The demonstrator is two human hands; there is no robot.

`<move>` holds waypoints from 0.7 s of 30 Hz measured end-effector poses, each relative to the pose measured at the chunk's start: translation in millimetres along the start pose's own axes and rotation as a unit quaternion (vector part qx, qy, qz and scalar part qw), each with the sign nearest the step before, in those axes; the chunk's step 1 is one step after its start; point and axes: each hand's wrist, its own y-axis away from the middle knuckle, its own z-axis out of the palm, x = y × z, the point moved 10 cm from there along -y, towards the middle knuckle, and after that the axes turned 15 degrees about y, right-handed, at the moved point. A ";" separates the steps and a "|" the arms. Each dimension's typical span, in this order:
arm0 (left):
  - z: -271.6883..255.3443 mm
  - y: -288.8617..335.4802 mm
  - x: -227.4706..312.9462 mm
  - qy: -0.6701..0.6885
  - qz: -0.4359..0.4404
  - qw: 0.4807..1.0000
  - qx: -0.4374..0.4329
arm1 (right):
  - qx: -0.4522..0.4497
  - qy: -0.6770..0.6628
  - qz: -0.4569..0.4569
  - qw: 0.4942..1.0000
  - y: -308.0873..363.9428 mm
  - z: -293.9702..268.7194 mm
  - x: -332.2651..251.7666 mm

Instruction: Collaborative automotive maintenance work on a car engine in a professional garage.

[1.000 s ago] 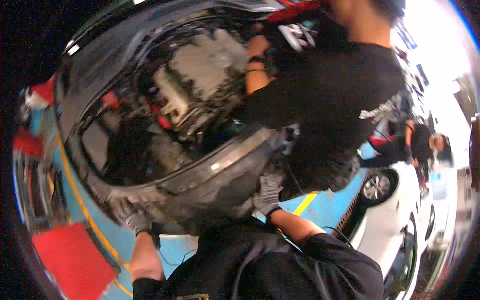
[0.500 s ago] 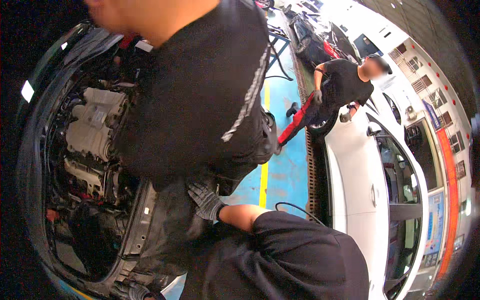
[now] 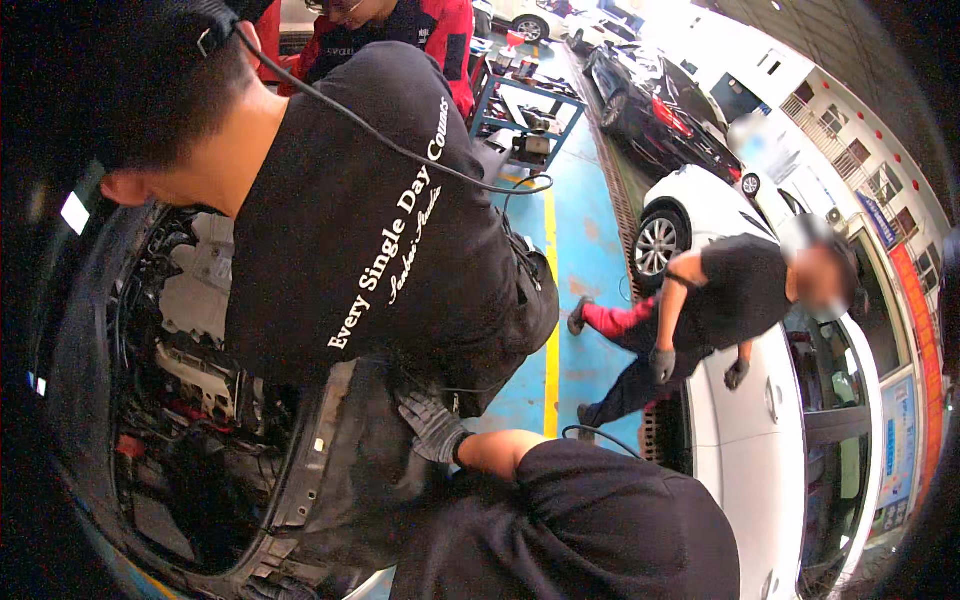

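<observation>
My right hand [image 3: 434,428], in a grey striped knit glove, lies with its fingers stretched out flat against a dark fender cover [image 3: 365,455] on the car's side. It holds nothing. At the lower edge, my left hand [image 3: 282,588] shows only as a dim, gloved patch by the car's front rim; its fingers cannot be made out. In front of me is the open engine bay [image 3: 200,450], with a grey engine cover [image 3: 195,290] partly hidden by a co-worker [image 3: 390,220] in a black shirt, who leans over it.
A second person [image 3: 745,295] in grey gloves walks beside a white car [image 3: 735,430] at right. Another person in red and black [image 3: 450,45] stands at the back near a blue tool cart [image 3: 530,125]. A black cable [image 3: 400,150] hangs by the leaning co-worker.
The view has shifted, showing more of the leaning co-worker's head and back. The walking person has come nearer along the white car. My right hand stays flat on the cover.
</observation>
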 end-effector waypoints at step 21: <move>29.3 9.8 -46.0 -0.020 -0.120 0.986 -0.112 | 0.042 0.030 -0.002 0.999 -0.7 -6.5 -6.2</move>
